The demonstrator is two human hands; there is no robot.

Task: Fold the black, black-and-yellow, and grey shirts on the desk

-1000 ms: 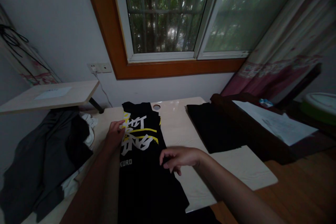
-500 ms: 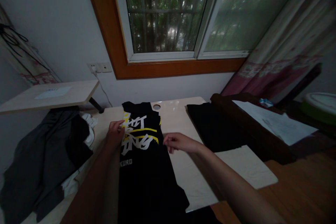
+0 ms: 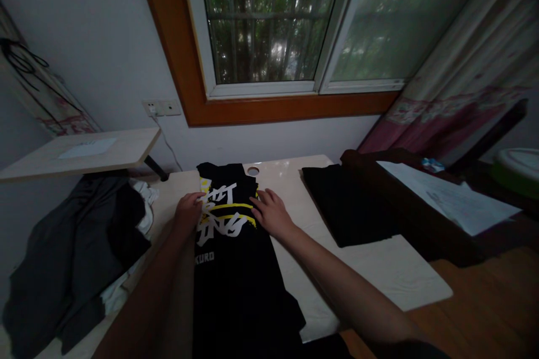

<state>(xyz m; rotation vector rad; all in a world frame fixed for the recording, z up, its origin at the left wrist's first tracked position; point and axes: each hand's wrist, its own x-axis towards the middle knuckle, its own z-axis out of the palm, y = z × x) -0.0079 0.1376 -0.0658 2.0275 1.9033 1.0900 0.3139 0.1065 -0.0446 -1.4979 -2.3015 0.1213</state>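
A black T-shirt [image 3: 236, 291] with white and yellow lettering lies folded lengthwise into a long strip on the pale table, its lower part reaching the near edge. My left hand [image 3: 187, 214] rests along the left edge of the strip, beside the print, fingers stretched onto the fabric. On the opposite edge, level with it, my right hand [image 3: 273, 214] lies with fingers spread and fingertips touching the cloth near the yellow stripes. The left thumb is hard to make out.
A folded black garment [image 3: 349, 207] lies on the table's right side, beside a dark brown wooden piece [image 3: 404, 207] bearing a paper sheet [image 3: 446, 196]. Grey and white clothes [image 3: 76, 258] are heaped at left under a raised shelf [image 3: 84, 151]. A window [image 3: 269, 22] is behind.
My right hand has moved up and slightly left onto the shirt's right edge, its curled fingers now spread. My left hand stays at the left edge. The view has shifted slightly.
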